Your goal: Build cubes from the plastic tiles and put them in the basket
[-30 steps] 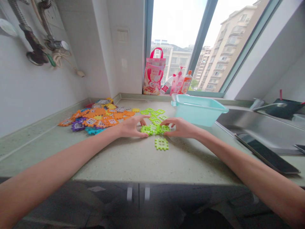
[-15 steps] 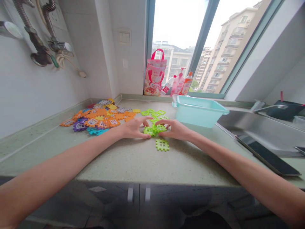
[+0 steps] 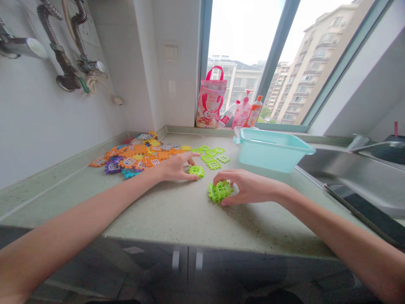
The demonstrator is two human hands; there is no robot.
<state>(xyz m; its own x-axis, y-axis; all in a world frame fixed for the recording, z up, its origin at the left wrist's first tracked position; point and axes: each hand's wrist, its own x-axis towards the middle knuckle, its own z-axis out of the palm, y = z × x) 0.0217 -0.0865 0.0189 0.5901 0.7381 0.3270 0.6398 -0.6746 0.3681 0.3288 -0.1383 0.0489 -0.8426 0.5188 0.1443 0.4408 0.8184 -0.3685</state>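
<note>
Your right hand [image 3: 249, 188] lies on the desk [image 3: 171, 215] with its fingers [image 3: 228, 174] curled closed around a stack of green pieces [image 3: 219, 191]. The forefinger arches over the top and the thumb comes in at the near side, so the stack is gripped, and it looks tilted rather than flat on the desk. It sits in front of you, slightly right of the middle and well back from the desk's front edge.

Your left hand [image 3: 175, 167] rests further back and to the left, palm down. Its fingers are loose and spread, not closed on anything. The forefinger points out past a single green piece [image 3: 196, 171], and the thumb tip touches that piece's near edge. The piece lies flat on the desk, apart from the stack in your right hand.

Just behind it lie more loose green pieces [image 3: 211, 157], flat and scattered, some touching one another. To the left of your left hand, along the wall, is a heap of coloured pieces [image 3: 136, 153], mostly orange with yellow, purple and blue among them.

A teal tub [image 3: 272, 148] stands behind your right hand, near but not touching it; you cannot see what is inside. On the sill behind the tub are a pink bag [image 3: 210, 99] and a few bottles [image 3: 243, 113]. The sink [image 3: 341, 169] lies to the right of the tub
</note>
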